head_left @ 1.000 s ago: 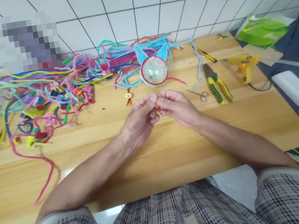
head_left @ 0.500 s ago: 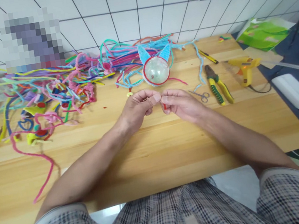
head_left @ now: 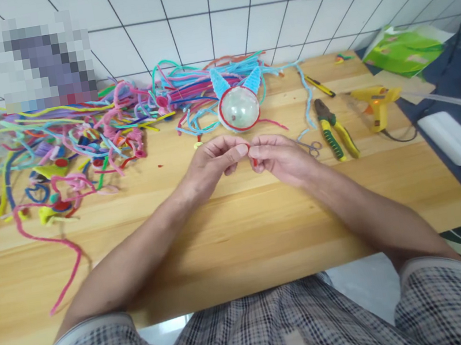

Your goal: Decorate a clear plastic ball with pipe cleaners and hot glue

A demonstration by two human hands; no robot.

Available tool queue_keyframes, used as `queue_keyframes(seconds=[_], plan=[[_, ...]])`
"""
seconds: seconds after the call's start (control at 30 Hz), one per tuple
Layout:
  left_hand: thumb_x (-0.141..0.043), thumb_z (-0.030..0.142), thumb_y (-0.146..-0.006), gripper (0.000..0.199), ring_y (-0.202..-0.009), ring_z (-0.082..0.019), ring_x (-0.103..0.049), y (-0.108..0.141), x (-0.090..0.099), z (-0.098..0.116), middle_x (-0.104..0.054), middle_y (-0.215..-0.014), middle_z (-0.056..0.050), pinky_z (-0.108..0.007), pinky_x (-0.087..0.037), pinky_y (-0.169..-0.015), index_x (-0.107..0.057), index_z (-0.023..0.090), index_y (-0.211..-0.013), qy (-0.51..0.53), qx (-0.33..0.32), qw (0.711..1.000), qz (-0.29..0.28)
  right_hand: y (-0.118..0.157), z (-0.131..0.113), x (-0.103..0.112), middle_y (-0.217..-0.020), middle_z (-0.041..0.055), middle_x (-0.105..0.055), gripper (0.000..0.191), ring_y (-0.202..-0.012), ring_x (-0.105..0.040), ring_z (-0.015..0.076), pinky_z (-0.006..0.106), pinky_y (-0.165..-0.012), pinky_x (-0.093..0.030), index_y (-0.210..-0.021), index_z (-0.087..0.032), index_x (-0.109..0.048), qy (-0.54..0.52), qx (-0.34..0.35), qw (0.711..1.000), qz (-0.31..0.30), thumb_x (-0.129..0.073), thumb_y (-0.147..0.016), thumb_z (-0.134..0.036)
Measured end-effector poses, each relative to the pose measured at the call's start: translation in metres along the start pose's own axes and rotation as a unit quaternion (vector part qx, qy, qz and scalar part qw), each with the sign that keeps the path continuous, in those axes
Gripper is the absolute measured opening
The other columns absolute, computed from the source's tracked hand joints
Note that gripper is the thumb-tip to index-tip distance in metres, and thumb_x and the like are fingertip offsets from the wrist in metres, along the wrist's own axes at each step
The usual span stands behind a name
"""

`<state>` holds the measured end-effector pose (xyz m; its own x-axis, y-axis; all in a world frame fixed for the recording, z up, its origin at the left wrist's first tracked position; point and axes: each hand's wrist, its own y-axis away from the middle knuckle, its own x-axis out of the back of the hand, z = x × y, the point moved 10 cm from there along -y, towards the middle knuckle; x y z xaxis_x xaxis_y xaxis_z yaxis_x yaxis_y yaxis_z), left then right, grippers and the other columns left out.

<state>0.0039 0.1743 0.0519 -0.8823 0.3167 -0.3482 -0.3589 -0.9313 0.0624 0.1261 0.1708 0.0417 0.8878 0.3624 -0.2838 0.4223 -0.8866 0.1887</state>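
Note:
My left hand (head_left: 222,159) and my right hand (head_left: 274,155) meet fingertip to fingertip over the middle of the wooden table. Both are closed on a short red piece of pipe cleaner (head_left: 254,161), mostly hidden by the fingers; its lower end shows under the right fingertips. Just beyond them stands a clear dome (head_left: 239,108) with a red rim and two fuzzy blue pointed ears (head_left: 251,80). Small scissors (head_left: 310,148) lie to the right of my right hand, partly covered by it.
Tangled pipe cleaners (head_left: 68,113) cover the table's back left. On the right lie pliers (head_left: 331,130), a yellow cutter (head_left: 320,86) and a yellow glue gun (head_left: 377,105). A white power block (head_left: 453,138) sits past the table's (head_left: 234,253) right edge.
Both hands stay pinched together, with only a slight shift of the fingers around the red piece. The whole view has moved a little.

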Motion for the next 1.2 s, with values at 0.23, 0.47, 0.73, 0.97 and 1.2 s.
queue_keyframes(seconds=[0.23,0.47,0.73,0.97,1.2], plan=[[-0.114,0.049,-0.062,0.045,-0.054,-0.006,-0.043,-0.001,0.009,0.003,-0.065,-0.064,0.003,-0.022,-0.032,-0.051,-0.084,0.019,-0.078,-0.020,-0.016,0.999,0.029,0.001,-0.001,-0.005,-0.068,-0.0048,-0.064,0.032,-0.062,-0.052,0.0094,0.026,-0.061,-0.042,-0.078,-0.021,-0.071,0.018,0.012,1.000,-0.014,-0.096,-0.076,-0.041],[-0.105,0.028,-0.081,0.033,-0.056,-0.005,-0.049,0.024,-0.012,-0.031,-0.058,-0.065,0.007,-0.017,-0.042,-0.054,-0.074,0.017,-0.078,0.190,0.110,0.971,0.099,0.002,0.001,-0.011,-0.070,-0.0049,-0.062,0.050,-0.064,-0.051,0.0096,0.026,-0.063,-0.040,-0.079,-0.020,-0.070,0.008,0.063,0.998,0.003,-0.100,-0.077,-0.061],[-0.108,0.043,-0.076,0.039,-0.055,-0.007,-0.052,0.009,-0.003,-0.005,-0.069,-0.070,0.002,-0.020,-0.038,-0.052,-0.079,0.018,-0.082,0.062,0.039,0.996,0.046,-0.001,-0.001,-0.006,-0.069,-0.0047,-0.061,0.053,-0.062,-0.053,0.0098,0.025,-0.060,-0.041,-0.074,-0.021,-0.065,-0.027,0.024,0.999,-0.030,-0.103,-0.073,-0.057],[-0.112,0.056,-0.063,0.052,-0.051,-0.006,-0.040,0.007,0.002,0.007,-0.057,-0.059,0.005,-0.022,-0.028,-0.048,-0.080,0.018,-0.077,-0.004,-0.003,0.999,0.051,0.001,-0.009,-0.008,-0.070,-0.0058,-0.061,0.042,-0.063,-0.051,0.0096,0.026,-0.063,-0.041,-0.081,-0.020,-0.070,0.034,0.064,0.997,-0.025,-0.097,-0.081,-0.052],[-0.101,0.029,-0.084,0.032,-0.052,-0.005,-0.044,0.028,-0.010,-0.025,-0.055,-0.065,0.007,-0.017,-0.034,-0.049,-0.071,0.017,-0.081,0.160,0.099,0.974,0.125,0.007,-0.013,-0.009,-0.071,-0.0055,-0.059,0.054,-0.066,-0.048,0.0124,0.030,-0.066,-0.042,-0.080,-0.023,-0.066,0.111,0.135,0.984,0.025,-0.094,-0.084,-0.069]])
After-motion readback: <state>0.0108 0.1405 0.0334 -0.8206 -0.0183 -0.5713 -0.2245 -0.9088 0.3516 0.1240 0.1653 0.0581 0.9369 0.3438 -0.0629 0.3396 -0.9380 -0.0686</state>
